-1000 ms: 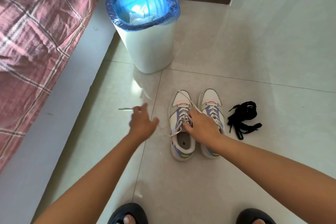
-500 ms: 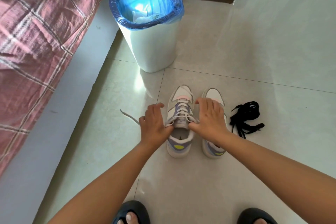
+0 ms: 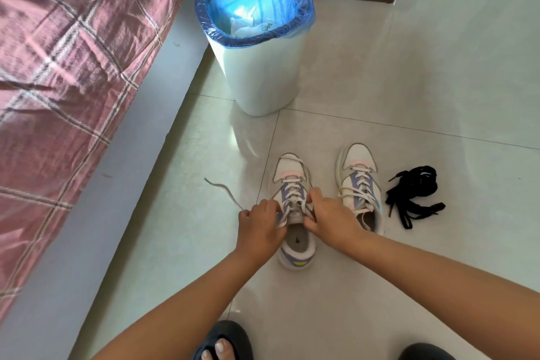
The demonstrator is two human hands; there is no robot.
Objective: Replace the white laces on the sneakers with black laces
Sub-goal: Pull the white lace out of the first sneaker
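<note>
Head view looks down at two white sneakers standing side by side on the tiled floor [image 3: 409, 82], toes pointing away. Both hands work at the left sneaker [image 3: 293, 207]. Left hand [image 3: 260, 226] sits at that shoe's left side with fingers curled, pinching the white lace [image 3: 292, 185] near the top eyelets; a loose end of the same lace trails out to the left across the floor. Right hand [image 3: 328, 218] is at the shoe's right side, its fingers curled and pinching the lace by the tongue. The shoe's open collar lies just near of both hands.

The right sneaker [image 3: 361, 184] stands just beside the right hand, apart from it, with white lacing through its eyelets. The black laces [image 3: 413, 194] lie in a loose heap on the floor to the right of that shoe, well clear of both hands.

Farther off stands a white bin [image 3: 263, 76] lined with a blue bag. A bed with a pink checked cover [image 3: 58, 52] runs along the left. Dark slippers [image 3: 225, 339] show at the near edge.
</note>
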